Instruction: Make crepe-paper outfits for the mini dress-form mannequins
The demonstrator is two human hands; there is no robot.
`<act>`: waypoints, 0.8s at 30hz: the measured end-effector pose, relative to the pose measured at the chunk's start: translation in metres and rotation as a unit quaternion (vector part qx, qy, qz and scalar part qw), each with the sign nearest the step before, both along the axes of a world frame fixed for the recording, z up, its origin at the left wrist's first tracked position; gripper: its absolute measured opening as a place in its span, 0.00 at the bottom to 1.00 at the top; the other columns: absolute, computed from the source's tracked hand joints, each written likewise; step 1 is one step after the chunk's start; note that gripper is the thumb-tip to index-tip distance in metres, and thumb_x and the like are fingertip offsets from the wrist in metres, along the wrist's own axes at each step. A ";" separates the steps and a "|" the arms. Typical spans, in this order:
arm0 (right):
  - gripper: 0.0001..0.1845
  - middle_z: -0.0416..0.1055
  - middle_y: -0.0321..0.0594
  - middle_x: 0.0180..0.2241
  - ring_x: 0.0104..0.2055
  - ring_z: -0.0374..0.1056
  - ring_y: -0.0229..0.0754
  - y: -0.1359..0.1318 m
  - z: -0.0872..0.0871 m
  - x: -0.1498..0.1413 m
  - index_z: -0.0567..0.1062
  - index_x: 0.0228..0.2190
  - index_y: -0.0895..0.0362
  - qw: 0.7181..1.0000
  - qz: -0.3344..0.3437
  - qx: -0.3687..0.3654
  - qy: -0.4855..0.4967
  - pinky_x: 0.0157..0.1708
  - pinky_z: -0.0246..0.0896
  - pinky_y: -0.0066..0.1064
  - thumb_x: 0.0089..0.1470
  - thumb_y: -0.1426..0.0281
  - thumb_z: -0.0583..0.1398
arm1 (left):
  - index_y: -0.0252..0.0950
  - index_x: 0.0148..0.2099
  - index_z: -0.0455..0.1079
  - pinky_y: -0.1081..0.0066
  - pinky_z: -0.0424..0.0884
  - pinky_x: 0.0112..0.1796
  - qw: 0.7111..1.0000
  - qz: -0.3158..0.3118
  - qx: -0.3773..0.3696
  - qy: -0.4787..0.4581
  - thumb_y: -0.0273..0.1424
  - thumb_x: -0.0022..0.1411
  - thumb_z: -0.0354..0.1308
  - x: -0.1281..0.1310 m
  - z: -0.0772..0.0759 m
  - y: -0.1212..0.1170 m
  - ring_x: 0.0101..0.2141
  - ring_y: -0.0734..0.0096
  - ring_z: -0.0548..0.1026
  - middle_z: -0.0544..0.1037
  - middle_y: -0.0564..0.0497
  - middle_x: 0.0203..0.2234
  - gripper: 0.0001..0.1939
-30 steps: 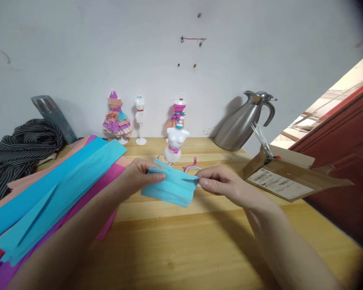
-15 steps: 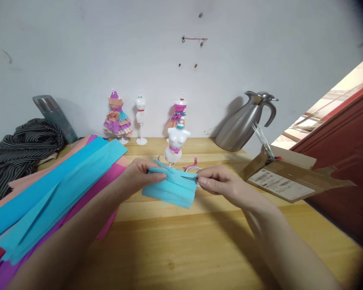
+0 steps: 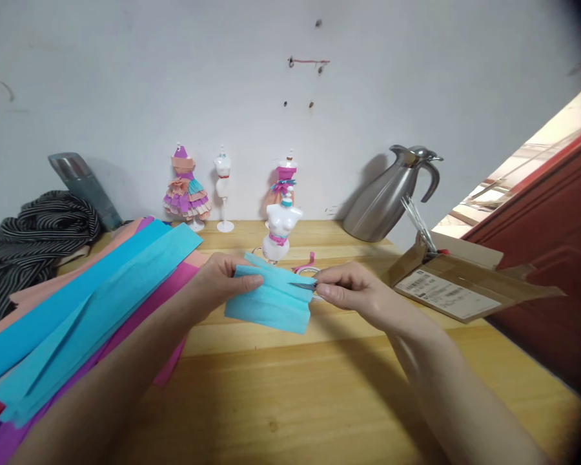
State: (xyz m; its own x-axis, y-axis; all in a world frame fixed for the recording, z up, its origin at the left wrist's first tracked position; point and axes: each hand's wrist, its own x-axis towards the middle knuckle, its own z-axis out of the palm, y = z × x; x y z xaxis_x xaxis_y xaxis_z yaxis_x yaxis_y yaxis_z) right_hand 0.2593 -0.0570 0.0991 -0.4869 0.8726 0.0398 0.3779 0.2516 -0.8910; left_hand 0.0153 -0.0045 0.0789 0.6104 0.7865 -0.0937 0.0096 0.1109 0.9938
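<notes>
My left hand (image 3: pixel 227 282) pinches a light-blue piece of crepe paper (image 3: pixel 268 309) near its upper left, thumb on top. A narrow strip of the paper sticks up along its upper edge. My right hand (image 3: pixel 351 289) is closed around a small pair of scissors; the handles are hidden in my fingers. The scissors' dark pointed blades (image 3: pixel 302 285) lie against the paper near its upper right edge. Just behind the paper stands a white mini dress form (image 3: pixel 281 223) with a pink band at its waist and a blue one at its neck.
Crepe paper strips (image 3: pixel 111 290) in several colours lie at left, beside a striped cloth (image 3: pixel 39 223) and a bottle (image 3: pixel 84 187). More dress forms (image 3: pixel 186 184) stand by the wall. A tape roll (image 3: pixel 308 274), a steel jug (image 3: pixel 387 197) and a cardboard box (image 3: pixel 465 284) are at right.
The scissors' blades have shifted slightly against the paper, and the paper's tilt has changed a little. Both hands keep their hold; the rest stays put.
</notes>
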 end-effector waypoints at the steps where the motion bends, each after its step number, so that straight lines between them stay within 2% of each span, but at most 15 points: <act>1: 0.29 0.43 0.30 0.19 0.24 0.41 0.33 0.000 0.000 0.000 0.54 0.17 0.55 1.000 -0.002 0.000 -0.001 0.24 0.37 0.29 0.54 0.48 0.55 | 0.31 0.26 0.74 0.71 0.70 0.27 1.000 0.002 0.003 0.005 0.42 0.45 0.69 0.000 0.000 0.000 0.24 0.71 0.72 0.77 0.50 0.22 0.17; 6: 0.28 0.43 0.30 0.19 0.23 0.40 0.33 0.001 -0.002 0.001 0.54 0.16 0.55 1.000 -0.012 -0.001 0.008 0.24 0.36 0.29 0.54 0.49 0.55 | 0.31 0.24 0.73 0.72 0.68 0.26 1.000 0.010 0.012 0.018 0.42 0.45 0.69 -0.001 -0.002 0.002 0.23 0.73 0.70 0.74 0.51 0.20 0.18; 17: 0.28 0.42 0.28 0.17 0.21 0.39 0.32 0.002 -0.006 0.003 0.52 0.15 0.55 0.999 -0.003 -0.001 0.043 0.22 0.35 0.30 0.57 0.52 0.54 | 0.30 0.26 0.74 0.72 0.69 0.27 1.000 0.008 -0.017 -0.002 0.41 0.43 0.70 0.000 -0.005 0.001 0.24 0.72 0.71 0.76 0.50 0.23 0.17; 24: 0.28 0.50 0.29 0.14 0.19 0.43 0.31 0.006 -0.010 0.011 0.57 0.14 0.56 0.997 0.018 -0.023 0.070 0.21 0.36 0.31 0.58 0.55 0.55 | 0.30 0.24 0.71 0.74 0.66 0.25 1.000 0.004 -0.006 0.001 0.41 0.45 0.69 -0.001 -0.007 0.003 0.22 0.75 0.68 0.72 0.53 0.19 0.18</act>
